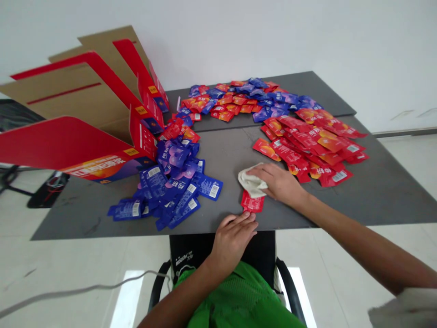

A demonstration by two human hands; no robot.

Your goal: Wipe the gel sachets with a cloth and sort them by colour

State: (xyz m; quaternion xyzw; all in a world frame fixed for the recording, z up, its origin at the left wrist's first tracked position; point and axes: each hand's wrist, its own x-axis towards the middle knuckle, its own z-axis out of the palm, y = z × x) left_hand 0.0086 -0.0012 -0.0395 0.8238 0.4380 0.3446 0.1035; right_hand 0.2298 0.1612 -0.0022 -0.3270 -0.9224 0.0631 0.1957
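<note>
Red and shiny, one small packet (252, 202) lies by itself on the gray table (221, 155), close to the edge nearest the person. The left hand (232, 241) lies flat with its fingers close together, and its fingertips (251, 216) touch the bottom of the packet. It is not pinching. The right hand (280, 184) rests palm down on a white cloth (251, 180), with its fingers spread a little. The cloth lies over the top of the packet.

At 9 o'clock from the hands is a big heap of blue packets (170, 191). A heap of red packets (307, 150) sits at 2 o'clock. A mix of red and blue packets (246, 100) lies at 12 o'clock. Flat red cardboard boxes (85, 146) lean together at 10 o'clock.
</note>
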